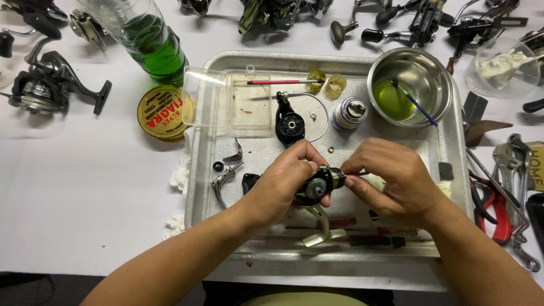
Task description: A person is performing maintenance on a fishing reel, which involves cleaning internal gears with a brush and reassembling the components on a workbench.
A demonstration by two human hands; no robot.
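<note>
My left hand [283,184] grips a black fishing reel body [315,187] above a metal tray [226,61]; the reel's pale gold foot hangs down toward the tray's front edge. My right hand [391,181] pinches the gold and black end of the reel at its right side, fingertips closed on it. Loose reel parts lie on the tray's paper lining: a black side plate [289,122] with a wire bail, a small spool [349,113], a metal handle arm [222,180] and a black knob.
A steel bowl [409,85] of green liquid holds a blue brush. A clear plastic box [226,102], a green-filled bottle [150,39], a round gold tin [163,112], other reels along the back and left, and red-handled pliers [498,209] with wrenches at the right.
</note>
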